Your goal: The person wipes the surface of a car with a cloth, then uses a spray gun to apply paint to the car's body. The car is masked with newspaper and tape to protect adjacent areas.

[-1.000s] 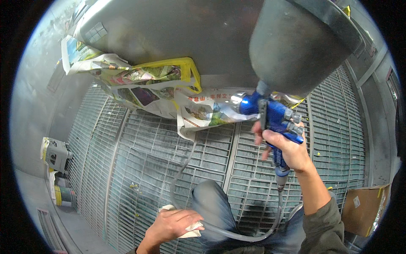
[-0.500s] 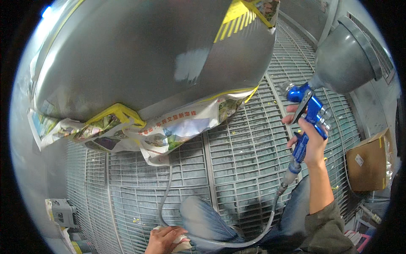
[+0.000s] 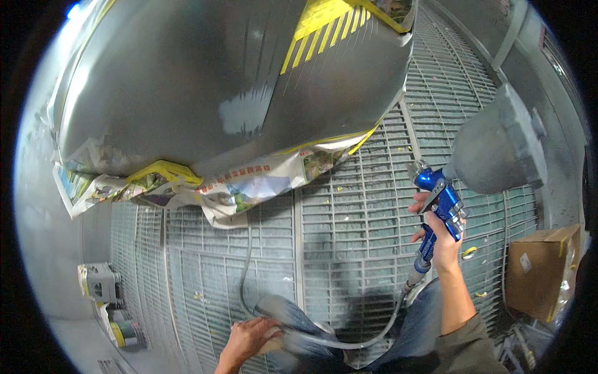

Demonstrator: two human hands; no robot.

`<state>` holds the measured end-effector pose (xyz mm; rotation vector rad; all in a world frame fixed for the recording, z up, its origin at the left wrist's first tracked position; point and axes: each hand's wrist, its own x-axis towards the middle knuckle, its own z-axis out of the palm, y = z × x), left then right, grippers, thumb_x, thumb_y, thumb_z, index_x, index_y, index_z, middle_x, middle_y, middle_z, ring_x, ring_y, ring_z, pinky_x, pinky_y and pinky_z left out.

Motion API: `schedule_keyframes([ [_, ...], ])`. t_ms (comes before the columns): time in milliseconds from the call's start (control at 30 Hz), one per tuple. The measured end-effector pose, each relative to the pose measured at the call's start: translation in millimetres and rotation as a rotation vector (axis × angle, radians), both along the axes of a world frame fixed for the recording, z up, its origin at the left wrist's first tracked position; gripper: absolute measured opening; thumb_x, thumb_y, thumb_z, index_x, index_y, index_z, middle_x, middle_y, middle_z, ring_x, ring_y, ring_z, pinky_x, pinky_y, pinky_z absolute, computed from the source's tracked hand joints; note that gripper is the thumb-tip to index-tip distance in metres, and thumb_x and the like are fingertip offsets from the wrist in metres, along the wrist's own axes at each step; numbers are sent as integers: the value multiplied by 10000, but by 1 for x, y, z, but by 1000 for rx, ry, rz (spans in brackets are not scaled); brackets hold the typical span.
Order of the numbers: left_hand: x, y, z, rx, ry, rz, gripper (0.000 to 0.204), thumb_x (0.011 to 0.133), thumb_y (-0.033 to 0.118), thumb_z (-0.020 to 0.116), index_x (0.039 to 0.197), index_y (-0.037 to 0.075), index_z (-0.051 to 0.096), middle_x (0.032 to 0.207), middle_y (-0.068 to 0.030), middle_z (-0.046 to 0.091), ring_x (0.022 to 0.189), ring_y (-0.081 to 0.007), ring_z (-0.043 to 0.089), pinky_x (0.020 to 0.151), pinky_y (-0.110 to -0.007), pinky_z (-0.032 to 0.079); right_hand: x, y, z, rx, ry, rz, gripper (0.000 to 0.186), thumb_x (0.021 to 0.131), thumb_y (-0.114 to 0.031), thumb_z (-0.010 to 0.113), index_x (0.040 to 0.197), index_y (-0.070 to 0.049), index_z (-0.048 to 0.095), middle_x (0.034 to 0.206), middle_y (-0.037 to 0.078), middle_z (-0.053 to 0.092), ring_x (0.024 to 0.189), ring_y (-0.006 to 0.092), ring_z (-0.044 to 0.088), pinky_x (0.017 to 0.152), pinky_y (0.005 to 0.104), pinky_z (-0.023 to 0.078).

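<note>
My right hand is closed round the handle of a blue spray gun, fingers at its trigger. A large grey cup sits tilted on the gun. From the handle a grey air hose loops down across my legs to my left hand. That hand is closed on a pale, cloth-like piece, mostly hidden under the fingers, with the hose passing at the fingertips. Left of the gun, apart from it, stands a big dark grey panel with a lighter patch.
Printed masking sheet and yellow tape edge the panel. Metal grating forms the floor. At right stands a cardboard box; at left are a grey-white container and a can.
The spray gun and my right hand have moved lower in view, and the cup has dropped with them. The panel appears shifted slightly left and up as the view moved. Both hands keep their hold.
</note>
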<state>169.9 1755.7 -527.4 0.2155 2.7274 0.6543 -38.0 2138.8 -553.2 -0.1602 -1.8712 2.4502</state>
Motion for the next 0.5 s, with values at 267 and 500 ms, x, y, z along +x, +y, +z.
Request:
schedule_keyframes([
  [267,64,-14,65,102,-207,352,248,835,259,763,1042,140,694,1036,-74,728,869,-307,707,702,-379,572,68,31,93,58,-274,-199,315,901,-148,641,1182,-9,605,1054,89,654,939,179,640,516,301,583],
  [500,157,-98,137,97,-363,441,306,904,356,664,1091,114,681,1051,-106,709,927,-360,673,793,-442,529,126,-56,224,219,-359,-87,376,930,-187,626,1271,-42,557,1131,94,637,988,196,632,505,318,582],
])
